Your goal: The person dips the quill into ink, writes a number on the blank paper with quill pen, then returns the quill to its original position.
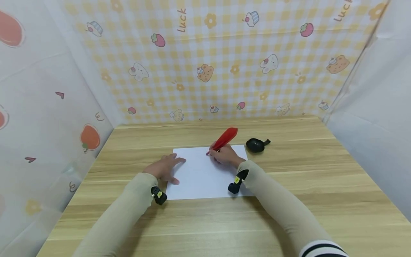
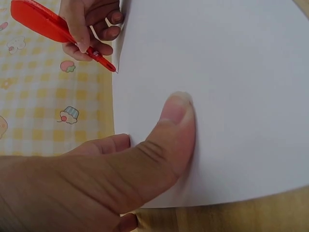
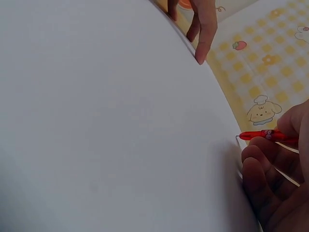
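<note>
Head view | right hand (image 1: 226, 156): pinching pen (image 1: 226, 137) near paper's far edge | left hand (image 1: 163, 167): fingers lying spread over paper (image 1: 205, 180)'s left edge | possible fault: paper skidding, left pressure lacking

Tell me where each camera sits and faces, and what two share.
Head: on the head, facing forward and down at white paper; left hand, right hand, sleeves show.
Left wrist: on that wrist, facing the paper; left hand close, right hand beyond.
Right wrist: on that wrist, facing the paper; right hand close, left hand beyond.
Both wrist views share the red pen.
</note>
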Demonstrator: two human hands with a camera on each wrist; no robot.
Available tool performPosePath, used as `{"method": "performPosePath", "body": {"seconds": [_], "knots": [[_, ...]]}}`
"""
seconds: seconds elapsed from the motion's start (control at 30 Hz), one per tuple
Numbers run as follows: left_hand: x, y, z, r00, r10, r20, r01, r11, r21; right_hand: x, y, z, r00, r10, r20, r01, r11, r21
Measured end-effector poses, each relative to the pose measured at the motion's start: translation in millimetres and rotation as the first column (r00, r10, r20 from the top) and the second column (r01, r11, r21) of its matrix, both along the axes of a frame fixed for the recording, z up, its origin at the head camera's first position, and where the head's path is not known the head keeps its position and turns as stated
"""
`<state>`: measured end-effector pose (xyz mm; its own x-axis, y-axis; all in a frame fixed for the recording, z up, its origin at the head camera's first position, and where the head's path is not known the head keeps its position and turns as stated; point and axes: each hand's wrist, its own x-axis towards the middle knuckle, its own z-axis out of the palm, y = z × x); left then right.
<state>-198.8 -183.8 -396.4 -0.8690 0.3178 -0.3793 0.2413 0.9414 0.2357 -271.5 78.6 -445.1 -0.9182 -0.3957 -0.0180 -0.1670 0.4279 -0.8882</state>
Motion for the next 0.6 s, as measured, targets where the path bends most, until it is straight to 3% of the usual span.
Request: {"method": "performPosePath", "body": {"seconds": [0.2,0.6], "knots": [[-1.3,0.7,-1.3,1.000,0.011,-0.002,-0.010,1.000,0.009,4.3,1,1.3,0.999,0.000,0.036,0.000,1.000,0.005],[-1.8,-0.4,-2.7,1.000,0.008,-0.006,-0.008,1.000,0.010,16.8,2,3.8,0.998,0.059,-0.012,-0.059,0.998,0.018]]}}
